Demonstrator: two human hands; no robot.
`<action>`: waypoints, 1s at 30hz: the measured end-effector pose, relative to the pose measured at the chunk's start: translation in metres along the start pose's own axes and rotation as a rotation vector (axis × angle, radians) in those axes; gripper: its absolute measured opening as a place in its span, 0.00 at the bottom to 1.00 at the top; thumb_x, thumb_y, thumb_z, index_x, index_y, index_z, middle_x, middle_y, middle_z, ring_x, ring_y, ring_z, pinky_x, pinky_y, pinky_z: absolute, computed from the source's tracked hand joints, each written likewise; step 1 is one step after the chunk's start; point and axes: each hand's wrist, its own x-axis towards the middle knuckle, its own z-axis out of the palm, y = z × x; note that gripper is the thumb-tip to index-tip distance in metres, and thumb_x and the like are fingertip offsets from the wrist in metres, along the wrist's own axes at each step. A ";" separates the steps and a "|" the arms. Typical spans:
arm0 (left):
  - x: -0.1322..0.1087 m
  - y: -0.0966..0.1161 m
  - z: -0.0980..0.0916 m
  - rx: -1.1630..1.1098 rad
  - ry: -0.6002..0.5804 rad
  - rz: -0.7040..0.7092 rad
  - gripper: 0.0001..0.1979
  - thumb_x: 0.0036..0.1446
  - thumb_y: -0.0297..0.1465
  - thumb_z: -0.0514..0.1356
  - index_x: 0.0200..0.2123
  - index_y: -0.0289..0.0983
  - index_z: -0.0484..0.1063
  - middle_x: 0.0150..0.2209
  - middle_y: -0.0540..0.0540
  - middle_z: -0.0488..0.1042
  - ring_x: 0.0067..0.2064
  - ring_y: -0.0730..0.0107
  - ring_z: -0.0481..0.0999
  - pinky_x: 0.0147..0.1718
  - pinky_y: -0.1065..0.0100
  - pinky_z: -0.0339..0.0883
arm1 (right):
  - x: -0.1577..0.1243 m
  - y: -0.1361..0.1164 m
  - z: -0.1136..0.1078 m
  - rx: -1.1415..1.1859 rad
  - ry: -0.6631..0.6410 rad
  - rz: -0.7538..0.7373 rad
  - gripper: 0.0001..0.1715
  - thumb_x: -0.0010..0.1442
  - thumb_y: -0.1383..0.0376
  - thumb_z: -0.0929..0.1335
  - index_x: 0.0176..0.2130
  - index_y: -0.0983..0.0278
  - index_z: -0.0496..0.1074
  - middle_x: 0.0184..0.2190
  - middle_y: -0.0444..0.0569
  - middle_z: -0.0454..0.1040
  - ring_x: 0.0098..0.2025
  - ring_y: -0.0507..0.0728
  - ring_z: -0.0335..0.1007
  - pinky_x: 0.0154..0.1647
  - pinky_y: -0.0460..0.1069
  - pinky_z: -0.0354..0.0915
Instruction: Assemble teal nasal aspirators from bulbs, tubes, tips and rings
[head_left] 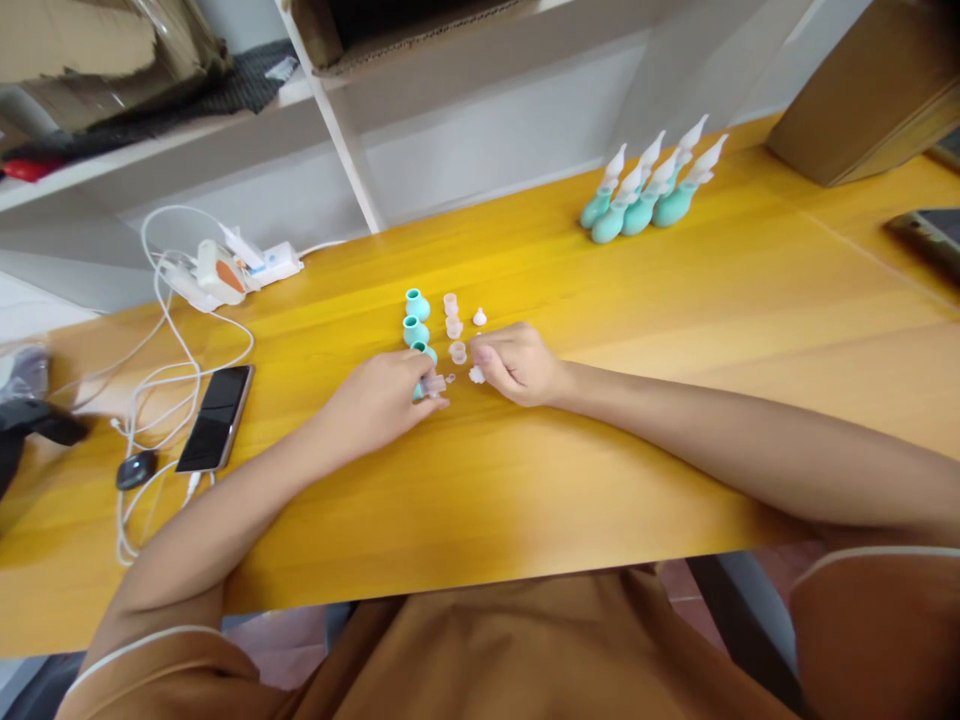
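Observation:
My left hand [386,398] is closed around a translucent pinkish connector [433,385], beside the nearest of several teal bulbs [415,331] standing in a column. To their right is a column of pinkish translucent connectors [454,326]. My right hand [519,365] is curled with its fingers pressed together, by a small white piece [476,375] at its fingertips; whether it grips that piece is unclear. A small white cone-shaped tip [480,316] stands just beyond my right hand. Farther back at the right, several teal bulbs with pointed white tips [637,212] stand grouped upright.
On the left lie a phone [217,418], white cables [196,375], a power strip [274,263] and a small black case [136,469]. A cardboard box [862,95] sits at the back right, with a dark device [930,238] near the right edge. Shelving runs behind the table.

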 end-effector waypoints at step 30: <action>-0.004 0.018 -0.004 -0.583 0.188 0.022 0.19 0.61 0.47 0.75 0.35 0.39 0.76 0.36 0.49 0.84 0.38 0.68 0.80 0.42 0.66 0.73 | 0.007 -0.054 0.019 0.433 0.120 0.456 0.41 0.85 0.44 0.54 0.24 0.62 0.57 0.19 0.41 0.56 0.22 0.48 0.51 0.26 0.46 0.53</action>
